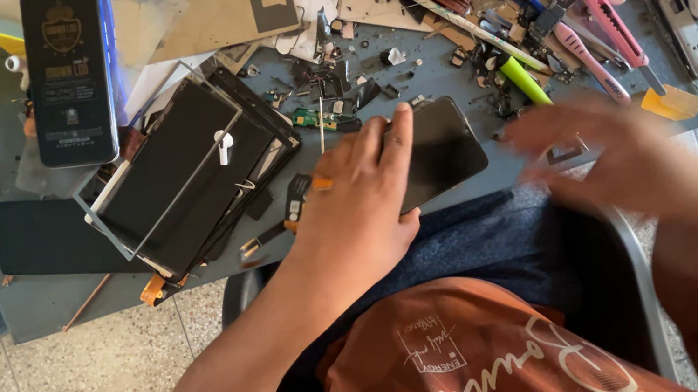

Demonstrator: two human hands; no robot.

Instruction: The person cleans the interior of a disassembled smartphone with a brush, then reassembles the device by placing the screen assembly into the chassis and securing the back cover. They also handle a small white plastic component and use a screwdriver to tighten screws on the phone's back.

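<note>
- Head view shows the left hand [361,192] lying flat, palm down, fingers stretched out on a black phone [439,151] at the near edge of the grey table [27,306].
- Right hand [622,160] is blurred, fingers spread and open, hovering just right of the phone with nothing in it.
- Just left of the left hand lies a stack of dark screen panels [184,171].
- Beyond the right hand sit a green marker [525,81] and pink cutters [608,20].

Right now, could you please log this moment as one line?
left hand: pressing on black phone | right hand: blurred, holding nothing visible | grey workbench: cluttered
</note>
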